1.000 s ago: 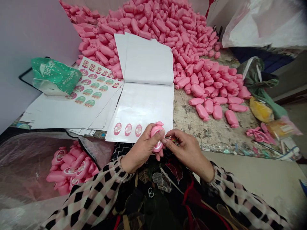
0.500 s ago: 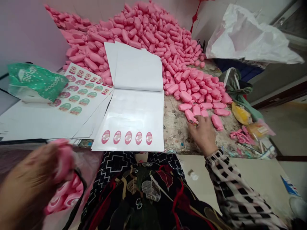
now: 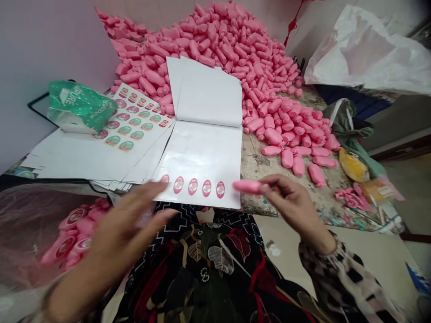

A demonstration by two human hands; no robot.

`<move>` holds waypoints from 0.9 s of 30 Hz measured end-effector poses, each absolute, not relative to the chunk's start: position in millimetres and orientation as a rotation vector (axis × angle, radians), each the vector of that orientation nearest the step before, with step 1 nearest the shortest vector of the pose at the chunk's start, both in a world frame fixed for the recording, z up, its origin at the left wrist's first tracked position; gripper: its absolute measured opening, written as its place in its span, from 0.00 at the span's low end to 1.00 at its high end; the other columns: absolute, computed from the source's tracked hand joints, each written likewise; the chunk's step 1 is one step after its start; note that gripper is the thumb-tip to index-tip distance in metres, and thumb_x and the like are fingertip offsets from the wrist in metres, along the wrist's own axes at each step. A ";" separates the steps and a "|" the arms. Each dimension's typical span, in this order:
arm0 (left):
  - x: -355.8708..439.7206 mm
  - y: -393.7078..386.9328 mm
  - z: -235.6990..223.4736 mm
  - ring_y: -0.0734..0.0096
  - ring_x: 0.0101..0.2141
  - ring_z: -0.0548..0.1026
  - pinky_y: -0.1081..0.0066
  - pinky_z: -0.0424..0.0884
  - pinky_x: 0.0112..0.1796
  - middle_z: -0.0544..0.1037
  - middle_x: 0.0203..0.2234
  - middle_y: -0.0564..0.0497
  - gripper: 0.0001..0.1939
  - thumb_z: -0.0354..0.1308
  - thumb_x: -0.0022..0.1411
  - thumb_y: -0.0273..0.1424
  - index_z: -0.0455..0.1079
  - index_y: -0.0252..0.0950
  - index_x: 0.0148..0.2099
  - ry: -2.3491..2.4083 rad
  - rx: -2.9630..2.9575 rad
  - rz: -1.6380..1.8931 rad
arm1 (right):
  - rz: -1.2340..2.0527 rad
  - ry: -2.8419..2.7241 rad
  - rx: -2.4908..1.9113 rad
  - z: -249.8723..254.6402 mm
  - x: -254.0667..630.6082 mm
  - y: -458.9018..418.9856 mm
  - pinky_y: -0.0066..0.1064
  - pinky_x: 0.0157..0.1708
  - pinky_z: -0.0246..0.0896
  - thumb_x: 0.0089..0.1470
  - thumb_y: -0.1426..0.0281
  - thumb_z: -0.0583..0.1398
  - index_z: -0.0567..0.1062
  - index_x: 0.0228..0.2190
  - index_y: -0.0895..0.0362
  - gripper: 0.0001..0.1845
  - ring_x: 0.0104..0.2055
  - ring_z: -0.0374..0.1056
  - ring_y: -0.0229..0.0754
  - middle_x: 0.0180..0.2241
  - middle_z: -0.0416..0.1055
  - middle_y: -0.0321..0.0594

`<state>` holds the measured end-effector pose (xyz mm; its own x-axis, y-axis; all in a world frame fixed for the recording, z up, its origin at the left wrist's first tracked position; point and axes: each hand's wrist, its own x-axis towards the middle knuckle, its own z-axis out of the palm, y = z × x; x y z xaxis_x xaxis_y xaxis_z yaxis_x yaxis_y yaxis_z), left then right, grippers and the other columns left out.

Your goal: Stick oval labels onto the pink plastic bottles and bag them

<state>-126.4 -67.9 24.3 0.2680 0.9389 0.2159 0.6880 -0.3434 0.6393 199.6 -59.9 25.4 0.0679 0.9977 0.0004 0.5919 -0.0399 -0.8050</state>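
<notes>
My right hand pinches a small pink bottle and holds it sideways just above the table's front edge. My left hand hovers over my lap with its fingers stretched out and empty, blurred by motion, near the lower edge of a white sticker sheet. A row of oval pink stickers runs along that sheet's near edge. A large heap of pink bottles covers the back of the table.
A clear bag holding labelled pink bottles lies at my lower left. More sticker sheets and a green packet lie at the left. Plastic bags and yellow packets crowd the right side.
My left hand has let go of the labelled bottle at the bag and swung back toward the centre, empty. My right hand picked a bottle from the loose ones and brought it toward the sticker sheet.
</notes>
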 end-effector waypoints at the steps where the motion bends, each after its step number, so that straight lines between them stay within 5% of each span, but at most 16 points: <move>1: -111.1 -65.5 21.8 0.57 0.56 0.63 0.53 0.58 0.56 0.66 0.57 0.49 0.29 0.58 0.59 0.41 0.56 0.48 0.61 1.329 2.140 0.700 | 0.976 -1.665 -1.604 30.5 184.8 -66.2 0.27 0.24 0.55 0.54 0.61 0.59 0.75 0.35 0.55 0.11 0.26 0.62 0.35 0.27 0.71 0.35; 3: -79.7 -60.2 15.5 0.58 0.56 0.64 0.56 0.61 0.55 0.65 0.58 0.48 0.34 0.60 0.57 0.41 0.53 0.46 0.63 1.085 2.043 0.454 | 1.212 -1.779 -1.423 34.5 160.7 -76.7 0.27 0.29 0.58 0.54 0.65 0.59 0.75 0.34 0.55 0.08 0.30 0.65 0.35 0.30 0.72 0.35; 7: -46.1 -52.5 4.2 0.69 0.40 0.73 0.69 0.69 0.41 0.75 0.43 0.52 0.19 0.56 0.61 0.35 0.64 0.41 0.54 0.780 1.734 0.257 | 1.445 -1.755 -1.267 22.4 148.4 -80.9 0.28 0.36 0.61 0.55 0.64 0.59 0.72 0.41 0.53 0.11 0.36 0.66 0.35 0.36 0.72 0.35; 11: -49.3 -50.0 -3.1 0.72 0.31 0.70 0.71 0.67 0.33 0.72 0.30 0.55 0.07 0.52 0.62 0.35 0.67 0.38 0.40 1.004 1.833 0.331 | 1.161 -1.785 -1.518 -1.9 164.6 -63.5 0.31 0.39 0.61 0.61 0.61 0.51 0.72 0.44 0.53 0.15 0.39 0.66 0.38 0.37 0.70 0.38; 15: -49.4 -50.3 -10.2 0.65 0.39 0.72 0.64 0.68 0.40 0.72 0.43 0.48 0.07 0.52 0.63 0.34 0.66 0.37 0.41 1.156 2.204 0.344 | 0.551 -1.989 -1.783 -20.1 166.6 -47.0 0.32 0.39 0.58 0.61 0.64 0.51 0.73 0.42 0.53 0.13 0.40 0.66 0.41 0.38 0.69 0.39; 19: -41.7 -52.6 -19.7 0.57 0.44 0.73 0.58 0.70 0.41 0.55 0.62 0.39 0.16 0.51 0.63 0.32 0.64 0.39 0.53 1.185 2.453 0.177 | 0.276 -2.131 -1.883 -23.8 155.9 -42.1 0.30 0.31 0.53 0.62 0.63 0.50 0.72 0.36 0.52 0.12 0.35 0.67 0.40 0.36 0.69 0.37; 27: -37.2 -56.8 -26.3 0.56 0.39 0.76 0.58 0.71 0.37 0.53 0.63 0.33 0.22 0.48 0.65 0.33 0.60 0.44 0.61 1.274 2.614 0.032 | 0.091 -2.283 -1.917 -22.5 151.4 -36.7 0.30 0.27 0.48 0.62 0.64 0.50 0.71 0.35 0.53 0.12 0.33 0.65 0.38 0.36 0.68 0.38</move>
<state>-37.2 -56.8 -26.3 0.6211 0.7794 -0.0817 0.7744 -0.5944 0.2170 151.4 -36.7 -22.5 -0.1666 0.9826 0.0820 0.9729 0.1773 -0.1482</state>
